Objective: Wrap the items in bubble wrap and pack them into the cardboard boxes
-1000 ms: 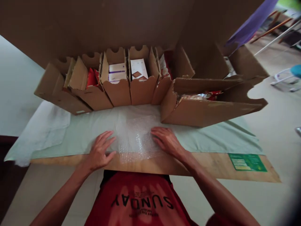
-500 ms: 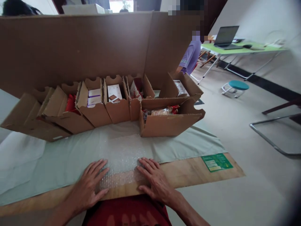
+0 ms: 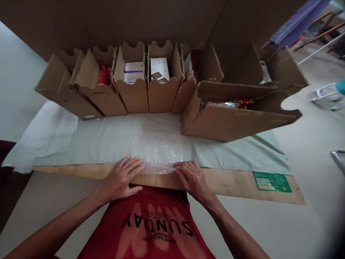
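Note:
A clear sheet of bubble wrap [image 3: 157,151] lies flat on a pale green cloth [image 3: 102,144] over a wooden board [image 3: 231,185]. My left hand [image 3: 121,178] rests at the sheet's near left corner, fingers stretched flat on the board edge. At the near right corner my right hand [image 3: 190,177] lies the same way, fingers spread and touching the wrap. Neither hand grips anything. Behind the wrap stands a row of open cardboard boxes [image 3: 134,93] with white and red packets inside.
A wider cardboard box [image 3: 229,122] with shiny packets sits at the right. A tall cardboard wall [image 3: 121,21] rises behind the row. A green label [image 3: 272,181] is stuck on the board's right end. A stool [image 3: 334,91] stands on the floor far right.
My view tipped up and came back down. Both hands slid toward me, from the middle of the bubble wrap to its near edge at the board's rim.

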Available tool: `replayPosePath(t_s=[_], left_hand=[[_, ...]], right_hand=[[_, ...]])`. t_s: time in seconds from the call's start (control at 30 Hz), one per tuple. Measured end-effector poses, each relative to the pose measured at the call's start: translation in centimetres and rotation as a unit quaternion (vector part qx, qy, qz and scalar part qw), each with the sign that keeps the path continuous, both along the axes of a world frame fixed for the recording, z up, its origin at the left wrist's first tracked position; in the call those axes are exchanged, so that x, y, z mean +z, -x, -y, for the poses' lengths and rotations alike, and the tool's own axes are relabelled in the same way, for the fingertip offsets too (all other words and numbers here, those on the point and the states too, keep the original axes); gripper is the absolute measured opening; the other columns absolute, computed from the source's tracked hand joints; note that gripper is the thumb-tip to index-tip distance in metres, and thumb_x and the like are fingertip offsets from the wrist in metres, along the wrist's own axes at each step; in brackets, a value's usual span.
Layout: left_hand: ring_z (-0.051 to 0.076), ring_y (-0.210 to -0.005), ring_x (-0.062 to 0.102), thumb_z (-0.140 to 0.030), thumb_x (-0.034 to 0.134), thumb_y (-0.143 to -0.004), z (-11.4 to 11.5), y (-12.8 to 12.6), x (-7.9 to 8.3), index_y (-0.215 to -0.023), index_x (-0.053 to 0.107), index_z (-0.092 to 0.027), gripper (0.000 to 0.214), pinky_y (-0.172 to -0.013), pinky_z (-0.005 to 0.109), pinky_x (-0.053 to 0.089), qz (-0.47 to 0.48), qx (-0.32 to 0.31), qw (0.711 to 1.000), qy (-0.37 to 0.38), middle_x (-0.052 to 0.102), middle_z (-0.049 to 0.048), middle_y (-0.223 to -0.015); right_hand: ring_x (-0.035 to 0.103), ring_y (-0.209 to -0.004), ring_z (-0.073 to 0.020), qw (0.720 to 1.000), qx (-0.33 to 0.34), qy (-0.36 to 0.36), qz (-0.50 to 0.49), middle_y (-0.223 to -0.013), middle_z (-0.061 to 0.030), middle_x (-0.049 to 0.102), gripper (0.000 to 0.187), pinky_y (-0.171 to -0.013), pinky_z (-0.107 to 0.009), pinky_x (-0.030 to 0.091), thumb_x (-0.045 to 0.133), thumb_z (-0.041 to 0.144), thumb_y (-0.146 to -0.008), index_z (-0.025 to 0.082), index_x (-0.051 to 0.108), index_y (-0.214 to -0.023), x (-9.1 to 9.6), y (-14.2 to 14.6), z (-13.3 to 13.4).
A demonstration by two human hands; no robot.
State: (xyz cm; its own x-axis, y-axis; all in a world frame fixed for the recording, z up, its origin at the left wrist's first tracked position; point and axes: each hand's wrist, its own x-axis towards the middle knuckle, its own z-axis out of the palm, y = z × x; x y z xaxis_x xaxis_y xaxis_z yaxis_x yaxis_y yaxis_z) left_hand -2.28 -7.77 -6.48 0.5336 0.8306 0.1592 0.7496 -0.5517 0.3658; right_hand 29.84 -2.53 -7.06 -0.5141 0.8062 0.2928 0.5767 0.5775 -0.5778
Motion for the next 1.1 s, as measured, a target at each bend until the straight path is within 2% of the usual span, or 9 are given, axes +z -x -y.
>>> replayPosePath(t_s=[0.13,0.2,0.33,0.53,0.7,0.8,0.87,0.93,1.1], left_hand=[[0.026,-0.116,0.07,-0.025,0.059,-0.094,-1.2,-0.2,0.6,-0.115,0.067,-0.021,0.023,-0.105,0.048,0.053,0.16,0.086,0.983,0.034,0.077,0.0105,-0.116],[0.021,-0.101,0.075,-0.022,0.055,-0.095,-2.1,-0.3,1.1,-0.096,0.069,-0.021,0.014,-0.09,0.037,0.06,0.22,0.134,0.962,0.09,0.079,0.0074,-0.102],[0.018,-0.086,0.075,-0.031,0.062,-0.091,-4.0,-0.2,2.2,-0.089,0.072,-0.02,0.014,-0.079,0.029,0.06,0.261,0.156,0.936,0.177,0.079,0.0055,-0.094],[0.019,-0.081,0.074,-0.038,0.062,-0.089,-5.6,0.7,1.8,-0.086,0.072,-0.018,0.023,-0.074,0.03,0.059,0.298,0.202,0.904,0.231,0.077,0.0056,-0.085],[0.019,-0.079,0.074,-0.044,0.063,-0.088,-5.6,0.8,0.6,-0.085,0.067,-0.018,0.027,-0.078,0.032,0.06,0.37,0.259,0.85,0.27,0.077,0.0053,-0.083],[0.02,-0.075,0.074,-0.047,0.064,-0.087,-5.9,0.6,0.4,-0.082,0.062,-0.019,0.028,-0.076,0.033,0.06,0.385,0.272,0.833,0.289,0.076,0.0043,-0.079],[0.019,-0.074,0.073,-0.046,0.066,-0.083,-6.3,0.6,0.6,-0.083,0.062,-0.02,0.027,-0.074,0.033,0.059,0.367,0.279,0.845,0.271,0.074,0.0032,-0.078],[0.02,-0.079,0.073,-0.044,0.07,-0.08,-6.6,0.7,0.8,-0.093,0.064,-0.02,0.028,-0.076,0.032,0.057,0.339,0.278,0.865,0.246,0.075,0.0032,-0.083],[0.018,-0.075,0.07,-0.036,0.058,-0.086,-6.9,1.2,0.5,-0.117,0.063,-0.019,0.036,-0.071,0.029,0.053,0.249,0.277,0.906,0.202,0.073,0.0007,-0.079]], right_hand=[[0.073,-0.094,-0.0208,0.989,-0.028,0.116,-0.091,-0.099,-0.004,0.077,0.018,-0.087,-0.038,0.056,0.055,0.035,-0.101,0.024,0.069,-0.097,1.8,-0.6,-0.9],[0.072,-0.101,-0.0227,0.98,-0.019,0.161,-0.111,-0.108,-0.0053,0.076,0.026,-0.091,-0.038,0.056,0.061,0.047,-0.096,0.026,0.068,-0.11,2.3,-1.3,-1.3],[0.063,-0.125,-0.0269,0.973,0.016,0.19,-0.131,-0.135,-0.0107,0.066,0.071,-0.101,-0.043,0.053,0.07,0.059,-0.088,0.028,0.045,-0.147,2.1,-1.9,-2.0],[0.059,-0.129,-0.0286,0.961,0.031,0.254,-0.101,-0.136,-0.0109,0.064,0.047,-0.111,-0.05,0.045,0.066,0.047,-0.092,0.027,0.061,-0.134,0.9,-1.5,-2.7],[0.05,-0.14,-0.0321,0.923,0.091,0.322,-0.188,-0.152,-0.0101,0.054,0.076,-0.111,-0.05,0.045,0.061,0.071,-0.087,0.031,0.048,-0.15,1.0,-2.6,-2.2],[0.063,-0.124,-0.0319,0.951,-0.001,0.273,-0.146,-0.134,-0.0115,0.068,0.067,-0.104,-0.046,0.051,0.071,0.063,-0.083,0.026,0.062,-0.137,0.3,-1.2,-1.7],[0.072,-0.1,-0.0281,0.962,-0.1,0.227,-0.117,-0.106,-0.01,0.077,0.037,-0.09,-0.04,0.056,0.063,0.051,-0.09,0.022,0.074,-0.111,-0.4,0.6,-1.5],[0.072,-0.081,-0.0245,0.958,-0.173,0.197,-0.113,-0.087,-0.008,0.077,0.031,-0.077,-0.035,0.056,0.055,0.045,-0.094,0.021,0.074,-0.093,-1.0,2.3,-1.6],[0.07,-0.071,-0.0221,0.947,-0.254,0.176,-0.084,-0.084,-0.0083,0.076,0.033,-0.068,-0.032,0.052,0.053,0.046,-0.091,0.019,0.071,-0.097,-1.6,3.7,-2.3]])
